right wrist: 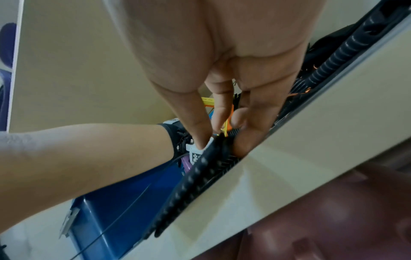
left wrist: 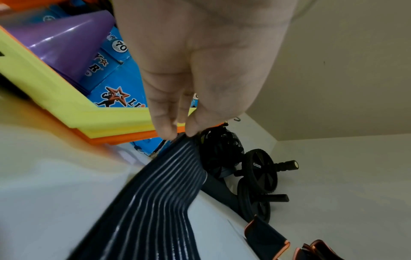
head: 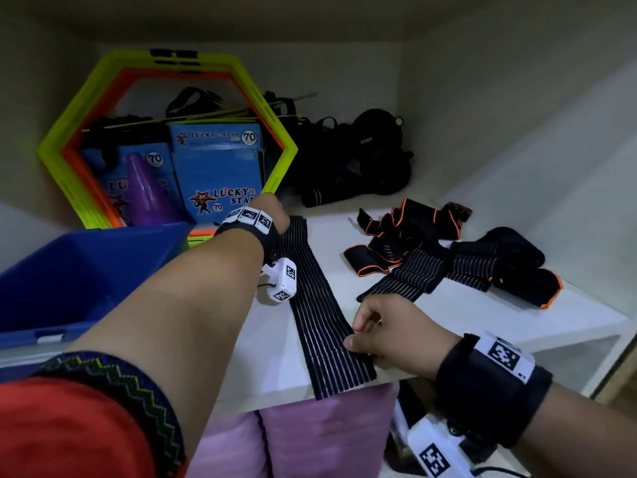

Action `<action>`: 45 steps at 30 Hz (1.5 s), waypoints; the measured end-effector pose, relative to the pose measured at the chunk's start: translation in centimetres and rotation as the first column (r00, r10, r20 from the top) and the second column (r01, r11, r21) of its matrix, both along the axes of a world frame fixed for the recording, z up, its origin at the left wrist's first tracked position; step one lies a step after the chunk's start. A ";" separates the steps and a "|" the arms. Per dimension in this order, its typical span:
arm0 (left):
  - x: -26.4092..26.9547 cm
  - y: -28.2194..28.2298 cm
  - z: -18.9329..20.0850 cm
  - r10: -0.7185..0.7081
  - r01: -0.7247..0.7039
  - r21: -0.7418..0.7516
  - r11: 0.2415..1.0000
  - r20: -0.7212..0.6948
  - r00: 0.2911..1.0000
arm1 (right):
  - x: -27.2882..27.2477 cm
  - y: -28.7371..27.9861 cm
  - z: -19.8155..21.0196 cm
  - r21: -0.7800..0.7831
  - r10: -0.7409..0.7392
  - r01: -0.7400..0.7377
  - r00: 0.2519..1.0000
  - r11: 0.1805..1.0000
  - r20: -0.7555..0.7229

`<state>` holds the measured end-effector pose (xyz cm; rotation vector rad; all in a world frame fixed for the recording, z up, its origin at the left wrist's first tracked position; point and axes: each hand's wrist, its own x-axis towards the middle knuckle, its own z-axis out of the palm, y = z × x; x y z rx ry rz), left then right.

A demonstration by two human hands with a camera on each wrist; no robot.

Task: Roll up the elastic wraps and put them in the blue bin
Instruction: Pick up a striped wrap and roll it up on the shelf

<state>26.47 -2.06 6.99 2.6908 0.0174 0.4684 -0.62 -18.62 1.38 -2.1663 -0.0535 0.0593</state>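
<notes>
Blue bin (head: 69, 281) at far left on the shelf (head: 448, 305), its open top facing up and its near rim at the shelf's front edge; nothing visible inside from the head view. Behind it, hexagon frames (head: 86, 108) — lime outside, orange inside — lean upright against the back wall, with two blue boxes (head: 220, 174) and one purple cone (head: 148, 191) seen through them.

Left hand (head: 272, 210) reaches past the bin and pinches the far end of one striped wrap (head: 317, 305) between thumb and fingertips (left wrist: 164, 130), right beside the lime frame's lower corner. The wrap lies unrolled, flat, running from there to the shelf's front edge, where its near end hangs over slightly. Bare white shelf shows on both sides of the strip.

Right hand (head: 389, 329) pinches the wrap's right border near the front edge, thumb and fingers curled onto the fabric.

Farther right, a loose pile of wraps (head: 448, 257) with orange trim — count unclear, they overlap. At the back, black gear includes an ab wheel (left wrist: 260, 170). Right of the pile the shelf is bare up to the side wall.
</notes>
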 end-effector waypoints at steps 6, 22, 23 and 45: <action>-3.9 1.7 0.2 -0.235 0.249 0.056 0.967 -0.184 0.954 | -0.4 -0.9 -0.2 0.142 0.058 -0.054 0.998 0.988 -0.027; -29.7 5.7 -5.9 -0.637 0.644 -0.022 0.765 -0.168 0.752 | -2.3 -0.2 -4.2 -0.229 0.145 -0.059 0.913 0.972 0.381; -30.0 6.0 -6.7 -0.627 0.634 0.000 0.773 -0.152 0.764 | -2.5 -0.1 -4.5 -0.226 0.147 -0.059 0.906 0.972 0.396; -28.8 5.1 -9.6 -0.134 0.157 -0.309 0.938 0.095 0.986 | -2.3 1.4 -6.3 0.078 -0.189 0.173 0.915 0.982 0.357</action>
